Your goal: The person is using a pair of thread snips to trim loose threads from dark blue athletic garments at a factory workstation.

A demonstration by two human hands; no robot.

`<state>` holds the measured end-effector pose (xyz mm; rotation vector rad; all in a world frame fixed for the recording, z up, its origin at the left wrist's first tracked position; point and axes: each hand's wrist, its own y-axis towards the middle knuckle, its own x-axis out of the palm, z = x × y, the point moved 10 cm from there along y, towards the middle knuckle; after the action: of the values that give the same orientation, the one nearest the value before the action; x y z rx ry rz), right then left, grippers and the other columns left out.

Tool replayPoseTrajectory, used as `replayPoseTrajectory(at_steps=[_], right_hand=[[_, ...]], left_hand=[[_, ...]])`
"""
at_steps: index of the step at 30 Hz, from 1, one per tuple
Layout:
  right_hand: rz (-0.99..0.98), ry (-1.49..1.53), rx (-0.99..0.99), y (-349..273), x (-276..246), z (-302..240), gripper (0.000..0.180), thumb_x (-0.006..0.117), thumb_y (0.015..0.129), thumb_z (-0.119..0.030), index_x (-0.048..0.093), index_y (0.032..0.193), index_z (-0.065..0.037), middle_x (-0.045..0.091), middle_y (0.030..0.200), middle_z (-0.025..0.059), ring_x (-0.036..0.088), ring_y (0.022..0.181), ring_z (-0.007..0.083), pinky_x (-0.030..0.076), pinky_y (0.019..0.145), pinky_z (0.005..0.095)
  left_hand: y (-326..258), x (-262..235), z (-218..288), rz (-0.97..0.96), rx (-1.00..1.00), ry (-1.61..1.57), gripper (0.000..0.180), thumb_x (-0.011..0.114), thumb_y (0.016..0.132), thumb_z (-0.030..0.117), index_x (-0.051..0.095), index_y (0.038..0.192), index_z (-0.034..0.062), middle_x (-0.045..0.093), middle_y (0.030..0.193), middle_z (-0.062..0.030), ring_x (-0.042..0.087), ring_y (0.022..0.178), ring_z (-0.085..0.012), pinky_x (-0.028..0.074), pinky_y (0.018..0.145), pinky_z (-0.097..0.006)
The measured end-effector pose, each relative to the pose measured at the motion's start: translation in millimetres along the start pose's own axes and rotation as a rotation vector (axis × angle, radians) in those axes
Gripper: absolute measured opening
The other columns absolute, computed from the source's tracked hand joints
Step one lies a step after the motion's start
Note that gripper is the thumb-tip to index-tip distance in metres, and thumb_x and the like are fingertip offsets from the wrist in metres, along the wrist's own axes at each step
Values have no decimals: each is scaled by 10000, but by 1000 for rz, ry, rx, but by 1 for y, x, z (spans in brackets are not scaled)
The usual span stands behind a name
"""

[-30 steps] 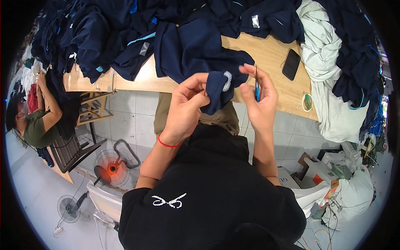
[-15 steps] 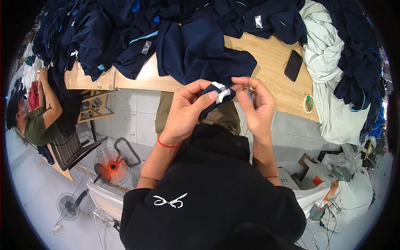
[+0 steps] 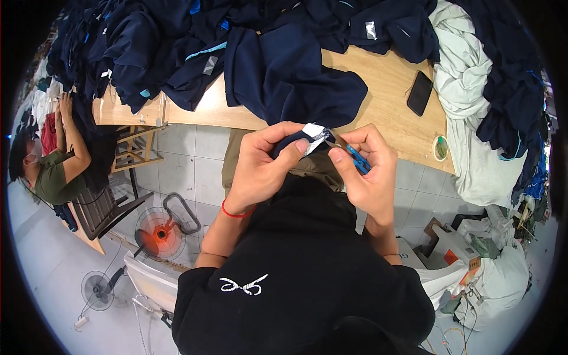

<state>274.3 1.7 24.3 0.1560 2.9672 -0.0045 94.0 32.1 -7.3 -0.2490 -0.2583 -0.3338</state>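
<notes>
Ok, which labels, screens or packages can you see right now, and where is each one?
Garment label: small white patch on navy cloth, pinched in the left hand, beside the blue snips in the right hand.
Phone: dark rectangular screen, flat on the wooden table.
Grey tag: small square on a navy garment, far table edge.
Cardboard box: white and orange, on the floor at right.

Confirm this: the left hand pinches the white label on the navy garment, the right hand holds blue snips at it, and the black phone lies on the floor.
Not quite. The head view shows the black phone lying on the wooden table, not the floor. The rest holds: left hand pinches the white label on the navy garment, right hand holds blue snips.
</notes>
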Motion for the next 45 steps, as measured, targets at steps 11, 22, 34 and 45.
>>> replayPoseTrajectory(at_steps=[11,22,34,45], right_hand=[[64,-130,-82,0,-2,-10,220,859,929,-92,671,981,10,703,721,51,597,633,48,435,569,225],[229,58,17,3,-53,23,179,808,978,-85,671,1050,5,704,844,23,594,741,43,435,653,202],[347,72,172,68,-40,197,535,810,987,-156,594,1441,26,657,1324,103,615,1229,220,451,1119,351],[613,-117,-301,119,-130,32,90,702,1036,-65,696,1040,24,676,975,35,610,923,134,521,887,307]], left_hand=[[-3,-2,-3,-27,-2,26,208,696,1019,6,751,1211,-51,760,1008,-1,618,881,-28,501,755,-204],[10,-69,13,267,176,114,223,716,965,-19,759,1182,-48,761,1028,-43,663,870,-82,533,794,-244],[44,-77,-87,334,389,1192,601,857,767,81,629,1322,115,466,1565,-307,452,1408,-579,362,1220,-634],[33,-74,55,-9,405,43,224,577,1080,0,718,1252,-23,741,1313,-98,637,1317,-199,452,1162,-353]])
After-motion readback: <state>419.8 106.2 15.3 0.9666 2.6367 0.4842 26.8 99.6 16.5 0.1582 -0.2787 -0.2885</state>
